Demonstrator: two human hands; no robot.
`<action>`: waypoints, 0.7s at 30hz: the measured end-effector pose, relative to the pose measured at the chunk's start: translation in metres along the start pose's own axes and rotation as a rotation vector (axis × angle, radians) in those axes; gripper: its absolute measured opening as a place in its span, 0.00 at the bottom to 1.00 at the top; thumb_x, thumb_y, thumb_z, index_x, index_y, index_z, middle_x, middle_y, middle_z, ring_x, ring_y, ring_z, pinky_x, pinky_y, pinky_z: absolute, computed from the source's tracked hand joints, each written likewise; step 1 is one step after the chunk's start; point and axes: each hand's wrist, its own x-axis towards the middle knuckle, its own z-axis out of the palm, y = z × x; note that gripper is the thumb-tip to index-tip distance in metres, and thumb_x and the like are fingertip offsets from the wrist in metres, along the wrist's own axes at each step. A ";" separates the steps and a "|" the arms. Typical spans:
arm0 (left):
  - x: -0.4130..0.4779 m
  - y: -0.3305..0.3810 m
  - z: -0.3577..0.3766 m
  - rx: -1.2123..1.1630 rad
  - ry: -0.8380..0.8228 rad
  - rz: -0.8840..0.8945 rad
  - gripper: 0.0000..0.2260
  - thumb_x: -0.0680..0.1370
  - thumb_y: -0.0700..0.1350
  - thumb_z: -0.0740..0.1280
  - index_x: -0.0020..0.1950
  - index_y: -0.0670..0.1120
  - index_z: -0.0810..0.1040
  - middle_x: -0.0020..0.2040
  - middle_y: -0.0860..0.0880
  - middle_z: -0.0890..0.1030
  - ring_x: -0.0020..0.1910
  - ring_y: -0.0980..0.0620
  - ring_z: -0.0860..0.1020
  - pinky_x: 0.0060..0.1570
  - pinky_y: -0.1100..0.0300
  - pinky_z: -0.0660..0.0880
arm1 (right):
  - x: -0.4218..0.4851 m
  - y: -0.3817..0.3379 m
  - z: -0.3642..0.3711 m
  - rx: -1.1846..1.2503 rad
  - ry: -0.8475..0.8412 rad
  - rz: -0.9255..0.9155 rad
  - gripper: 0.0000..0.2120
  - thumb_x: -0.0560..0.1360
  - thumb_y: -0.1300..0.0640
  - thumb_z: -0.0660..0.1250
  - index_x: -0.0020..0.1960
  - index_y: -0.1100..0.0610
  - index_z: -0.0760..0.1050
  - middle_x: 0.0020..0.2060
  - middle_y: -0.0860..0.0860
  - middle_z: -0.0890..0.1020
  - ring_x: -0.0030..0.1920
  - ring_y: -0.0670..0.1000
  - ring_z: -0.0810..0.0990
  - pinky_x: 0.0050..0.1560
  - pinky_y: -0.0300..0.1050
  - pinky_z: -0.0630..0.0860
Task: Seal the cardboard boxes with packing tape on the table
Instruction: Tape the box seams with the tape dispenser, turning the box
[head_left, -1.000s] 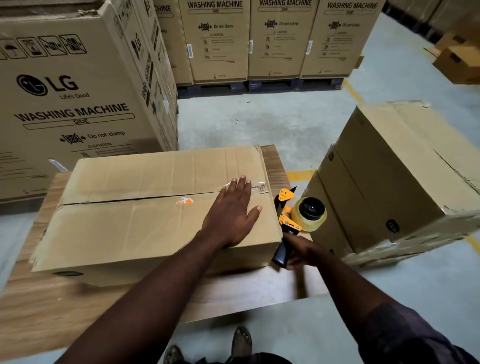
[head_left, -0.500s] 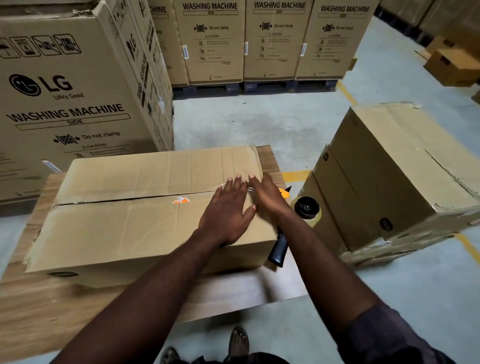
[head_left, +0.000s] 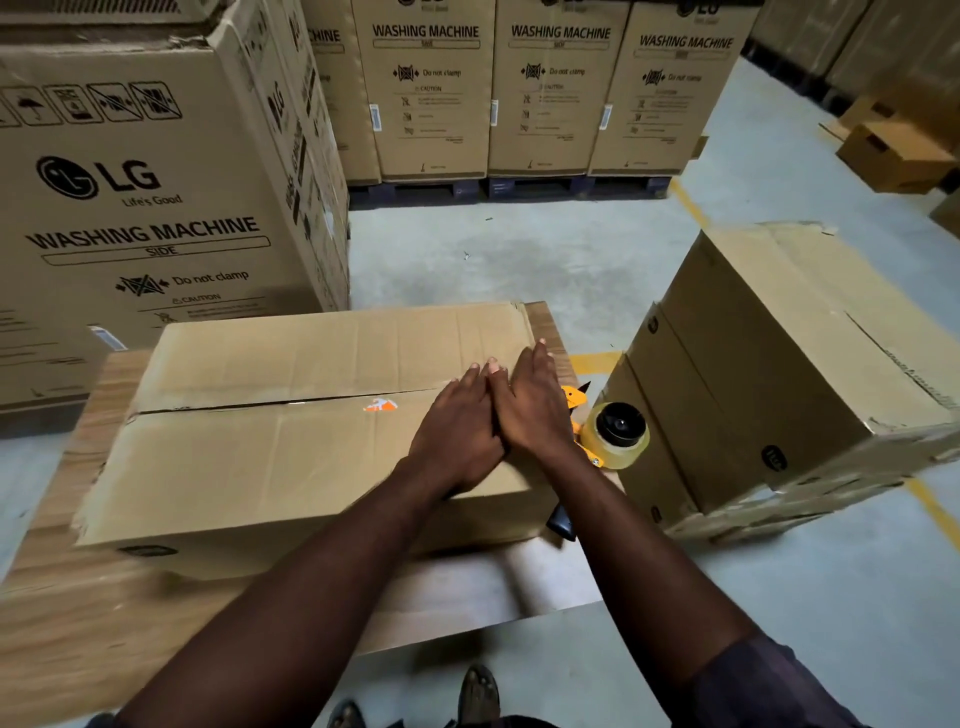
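A flat cardboard box lies on the wooden table, its two top flaps meeting along a seam with a small orange mark. My left hand and my right hand lie side by side, flat and palm down, on the box top at the seam's right end. Just right of the box an orange tape dispenser with a roll of clear tape rests on the table edge; nobody holds it. Its black handle pokes out under my right forearm.
Tall washing-machine cartons stand left of and behind the table, more in a row on pallets at the back. A stack of cardboard boxes sits on the floor to the right. My feet are under the table's near edge.
My right hand let go of the tape dispenser, leaving it beside the box, and moved onto the box top next to my left hand. The left hand stayed on the seam.
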 end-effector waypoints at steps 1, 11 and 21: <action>-0.005 -0.008 -0.003 0.010 -0.001 -0.003 0.29 0.84 0.54 0.52 0.83 0.50 0.48 0.83 0.51 0.49 0.81 0.52 0.47 0.79 0.49 0.45 | 0.000 0.000 -0.001 -0.027 -0.006 0.000 0.35 0.84 0.40 0.50 0.81 0.63 0.51 0.82 0.59 0.48 0.82 0.58 0.47 0.79 0.57 0.53; -0.099 -0.167 -0.051 0.085 0.052 -0.291 0.32 0.81 0.64 0.41 0.83 0.53 0.50 0.83 0.54 0.50 0.81 0.51 0.49 0.78 0.47 0.48 | -0.004 -0.015 0.006 -0.245 0.030 0.037 0.30 0.81 0.59 0.55 0.80 0.64 0.51 0.81 0.62 0.47 0.81 0.60 0.43 0.78 0.65 0.39; -0.120 -0.191 -0.062 0.076 0.031 -0.231 0.30 0.82 0.61 0.45 0.83 0.51 0.51 0.83 0.52 0.50 0.81 0.53 0.49 0.78 0.51 0.48 | -0.049 -0.122 0.094 -0.303 -0.221 -0.403 0.34 0.84 0.39 0.44 0.83 0.58 0.48 0.82 0.54 0.48 0.82 0.53 0.44 0.80 0.58 0.41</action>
